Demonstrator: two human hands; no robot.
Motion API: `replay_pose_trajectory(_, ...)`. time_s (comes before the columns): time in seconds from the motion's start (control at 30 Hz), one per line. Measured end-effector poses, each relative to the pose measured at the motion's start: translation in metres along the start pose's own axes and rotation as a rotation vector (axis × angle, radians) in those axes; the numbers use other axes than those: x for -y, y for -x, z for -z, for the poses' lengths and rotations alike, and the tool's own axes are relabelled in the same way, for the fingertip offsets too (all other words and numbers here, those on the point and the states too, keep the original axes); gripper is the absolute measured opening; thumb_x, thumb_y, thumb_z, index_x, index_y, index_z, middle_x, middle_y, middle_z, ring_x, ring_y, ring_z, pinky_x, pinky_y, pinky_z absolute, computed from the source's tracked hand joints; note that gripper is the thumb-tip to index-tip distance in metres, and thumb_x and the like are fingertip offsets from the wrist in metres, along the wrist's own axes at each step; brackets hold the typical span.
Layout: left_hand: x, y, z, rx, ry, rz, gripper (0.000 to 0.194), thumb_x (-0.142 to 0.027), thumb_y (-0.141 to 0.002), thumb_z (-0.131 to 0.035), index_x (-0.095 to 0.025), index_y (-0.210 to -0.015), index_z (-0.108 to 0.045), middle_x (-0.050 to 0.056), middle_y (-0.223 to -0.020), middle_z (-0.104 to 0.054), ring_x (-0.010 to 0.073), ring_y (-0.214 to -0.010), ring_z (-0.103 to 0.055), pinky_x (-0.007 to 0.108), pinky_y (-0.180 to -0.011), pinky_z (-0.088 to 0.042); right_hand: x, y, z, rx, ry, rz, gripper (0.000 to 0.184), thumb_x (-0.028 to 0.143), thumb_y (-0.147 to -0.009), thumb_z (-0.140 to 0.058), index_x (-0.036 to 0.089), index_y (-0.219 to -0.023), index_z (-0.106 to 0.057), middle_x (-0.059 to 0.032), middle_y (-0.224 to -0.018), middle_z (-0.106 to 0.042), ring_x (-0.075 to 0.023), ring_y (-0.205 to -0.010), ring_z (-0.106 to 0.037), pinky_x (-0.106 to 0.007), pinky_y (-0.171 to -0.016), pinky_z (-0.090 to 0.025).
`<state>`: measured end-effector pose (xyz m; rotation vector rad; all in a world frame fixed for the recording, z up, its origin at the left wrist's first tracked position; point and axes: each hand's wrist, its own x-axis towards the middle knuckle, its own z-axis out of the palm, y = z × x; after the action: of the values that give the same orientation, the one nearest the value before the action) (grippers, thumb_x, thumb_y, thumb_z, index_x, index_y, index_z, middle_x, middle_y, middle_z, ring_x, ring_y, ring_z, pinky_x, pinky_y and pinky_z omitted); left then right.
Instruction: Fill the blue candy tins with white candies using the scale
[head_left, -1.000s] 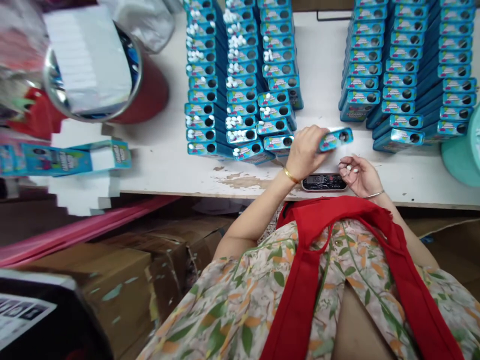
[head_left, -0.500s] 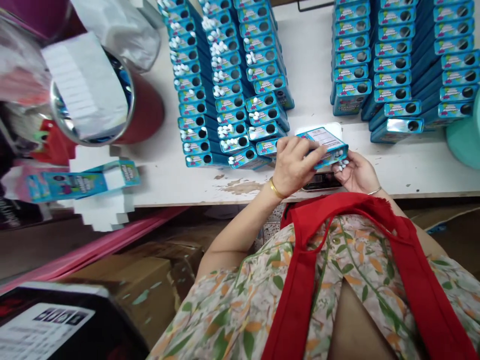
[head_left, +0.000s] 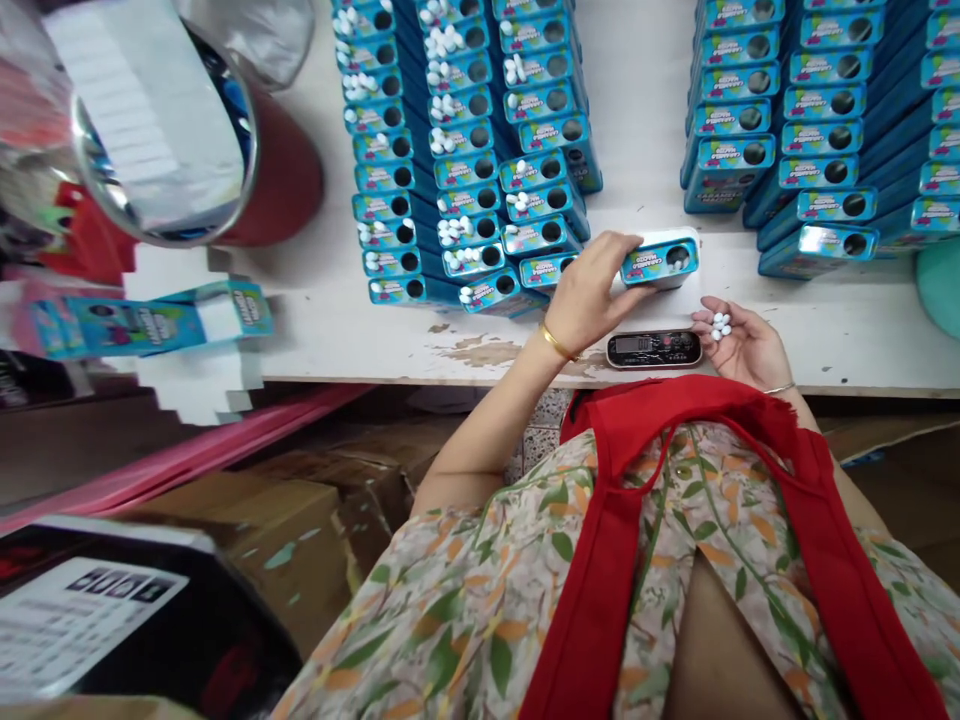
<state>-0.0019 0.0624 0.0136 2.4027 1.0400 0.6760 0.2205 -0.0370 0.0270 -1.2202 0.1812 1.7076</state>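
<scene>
My left hand [head_left: 589,285], with a gold bangle at its wrist, has its thumb and fingers around the left end of a blue candy tin [head_left: 651,264]. The tin stands upright on or just above the white plate of a small digital scale [head_left: 654,349]; whether it rests there I cannot tell. White candies show in the hole of its lid. Right of the scale, my right hand [head_left: 746,345] is turned palm up, fingers curled, with several small white candies [head_left: 720,326] on its fingers.
Rows of blue tins [head_left: 465,170] stand at the left, many with white candies on their lids. More tin rows [head_left: 727,155] stand at the right. A red bucket [head_left: 289,170], an unfolded blue carton [head_left: 150,328] and a turquoise container [head_left: 941,275] flank the table.
The tin has gone from tilted over my right hand to upright at the scale. My right hand has moved away to the right with the candies, and the scale's display is uncovered.
</scene>
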Motion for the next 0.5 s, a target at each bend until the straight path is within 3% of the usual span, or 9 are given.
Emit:
replay_pose_trajectory(0.07, -0.014, 0.003, 0.01, -0.026, -0.027, 0.001, 0.052, -0.058, -0.1, -0.051, -0.024, -0.139, -0.049, 0.014, -0.132, -0.061, 0.0317, -0.126, -0.057, 0.051, -0.106, -0.048, -0.002, 0.003, 0.002, 0.003, -0.003, -0.007, 0.021, 0.022, -0.094, -0.05, 0.013, -0.101, -0.067, -0.0099, -0.091, -0.073, -0.0128, -0.08, -0.072, -0.017, -0.063, -0.06)
replay_pose_trajectory(0.17, -0.048, 0.011, 0.006, 0.031, -0.014, -0.091, 0.039, -0.045, -0.107, -0.041, -0.024, -0.136, -0.053, 0.012, -0.127, -0.064, 0.0266, -0.119, -0.061, 0.046, -0.1, -0.051, -0.008, 0.008, 0.007, 0.017, 0.018, 0.012, 0.018, 0.026, -0.091, -0.057, 0.015, -0.101, -0.068, -0.0097, -0.101, -0.074, -0.0158, -0.093, -0.073, -0.023, -0.074, -0.064)
replay_pose_trajectory(0.23, -0.074, 0.015, -0.011, 0.16, -0.001, -0.202, 0.034, -0.034, -0.109, -0.034, -0.023, -0.132, -0.057, 0.011, -0.124, -0.065, 0.0216, -0.111, -0.063, 0.038, -0.092, -0.054, -0.014, 0.013, 0.014, 0.01, 0.073, 0.038, 0.02, 0.031, -0.091, -0.06, 0.018, -0.103, -0.07, -0.0083, -0.105, -0.074, -0.0182, -0.097, -0.073, -0.029, -0.078, -0.065)
replay_pose_trajectory(0.33, -0.104, 0.013, -0.044, 0.311, -0.037, -0.263, 0.035, -0.022, -0.108, -0.031, -0.018, -0.122, -0.063, 0.013, -0.124, -0.065, 0.0211, -0.107, -0.063, 0.034, -0.085, -0.053, -0.02, 0.024, 0.024, -0.002, 0.162, 0.117, 0.023, 0.036, -0.093, -0.059, 0.025, -0.107, -0.072, -0.0053, -0.116, -0.072, -0.0214, -0.11, -0.071, -0.034, -0.082, -0.066)
replay_pose_trajectory(0.43, -0.12, 0.006, -0.064, 0.387, -0.031, -0.281, 0.035, -0.024, -0.108, -0.033, -0.016, -0.114, -0.067, 0.014, -0.117, -0.064, 0.0229, -0.105, -0.062, 0.034, -0.08, -0.051, -0.02, 0.037, 0.033, 0.009, 0.241, 0.23, 0.016, 0.035, -0.089, -0.068, 0.03, -0.102, -0.075, -0.0016, -0.125, -0.071, -0.022, -0.123, -0.066, -0.034, -0.088, -0.064)
replay_pose_trajectory(0.5, -0.124, 0.003, -0.068, 0.408, -0.02, -0.29, 0.036, -0.023, -0.108, -0.032, -0.016, -0.114, -0.067, 0.013, -0.116, -0.064, 0.0232, -0.106, -0.061, 0.033, -0.078, -0.05, -0.018, 0.042, 0.037, 0.037, 0.274, 0.213, 0.013, 0.034, -0.084, -0.074, 0.031, -0.097, -0.076, -0.0005, -0.125, -0.071, -0.023, -0.125, -0.065, -0.035, -0.088, -0.064)
